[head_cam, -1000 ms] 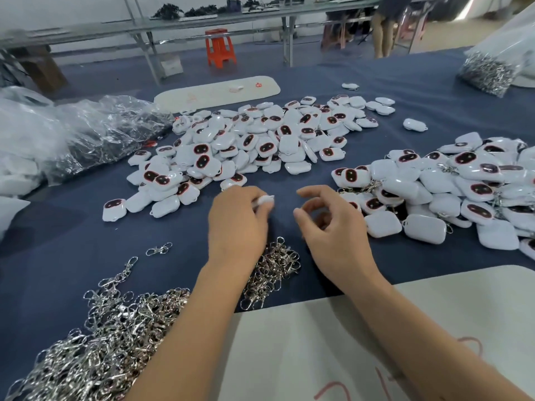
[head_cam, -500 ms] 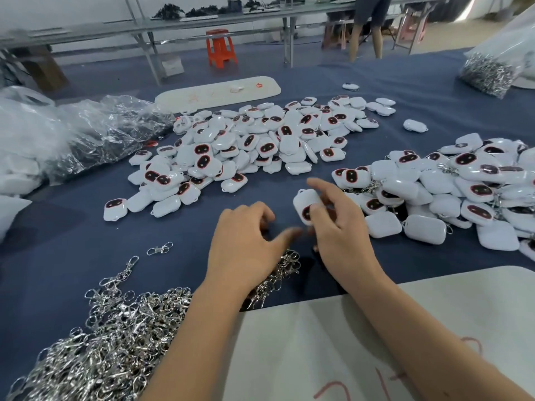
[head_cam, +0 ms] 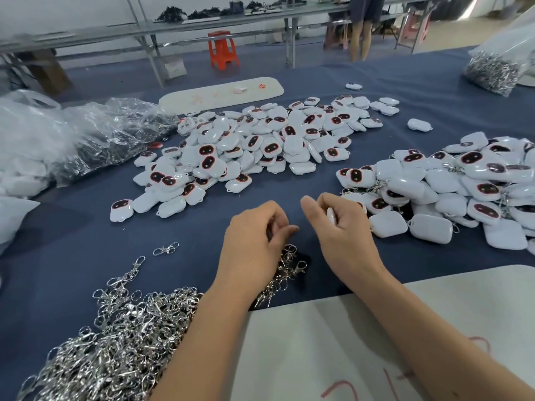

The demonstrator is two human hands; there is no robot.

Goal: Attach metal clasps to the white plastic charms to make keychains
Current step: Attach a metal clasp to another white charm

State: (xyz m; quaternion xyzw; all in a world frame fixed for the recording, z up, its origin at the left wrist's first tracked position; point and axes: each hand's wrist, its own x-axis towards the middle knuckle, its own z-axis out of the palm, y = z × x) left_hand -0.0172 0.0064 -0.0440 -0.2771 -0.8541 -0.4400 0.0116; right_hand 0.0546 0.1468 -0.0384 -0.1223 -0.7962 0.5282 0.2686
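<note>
My right hand (head_cam: 341,233) grips one white plastic charm (head_cam: 331,216), seen edge-on between thumb and fingers. My left hand (head_cam: 254,241) hovers just left of it, fingers curled down over a small heap of metal clasps (head_cam: 285,267). The hand's back hides whether it pinches one. A big pile of loose clasps (head_cam: 121,342) lies at the lower left. Bare white charms (head_cam: 260,140) with dark red-rimmed faces are heaped in the middle. Charms with clasps on them (head_cam: 463,186) are heaped at the right.
A white board (head_cam: 376,328) lies under my forearms. Another white board (head_cam: 223,94) sits behind the charm pile. Crumpled clear plastic bags (head_cam: 86,134) lie at the left, and a bag of clasps (head_cam: 492,68) at the far right. A person stands by the benches.
The charm went from my left hand to my right hand. My left hand then dropped toward the small clasp heap and curled its fingers. My right hand turned the charm edge-on.
</note>
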